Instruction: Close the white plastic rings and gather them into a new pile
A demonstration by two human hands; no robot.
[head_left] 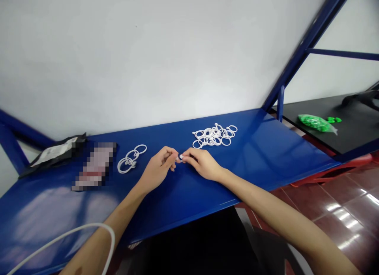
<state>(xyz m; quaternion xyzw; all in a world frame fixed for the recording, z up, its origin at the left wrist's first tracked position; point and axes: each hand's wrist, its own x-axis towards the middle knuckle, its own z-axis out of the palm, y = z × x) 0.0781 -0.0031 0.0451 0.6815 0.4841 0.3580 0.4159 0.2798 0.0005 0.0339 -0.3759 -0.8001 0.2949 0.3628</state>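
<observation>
My left hand (158,164) and my right hand (204,162) meet above the middle of the blue table (183,204). Both are closed, with thumbs and fingertips pinched on a small white plastic piece (181,157). Most of that piece is hidden by the fingers, so its full shape does not show. Left of my left hand lies a small group of white plastic rings (126,165), some overlapping. Beyond my right hand is a larger loose pile of white rings (213,136), several with small knobs or eyelets on their rims.
A black plastic package with a white label (55,152) and a blurred flat packet (96,166) lie at the left. A white cable (89,225) curves across the lower left. On a black table at the right sits a bag of green pieces (316,123). A white wall stands behind.
</observation>
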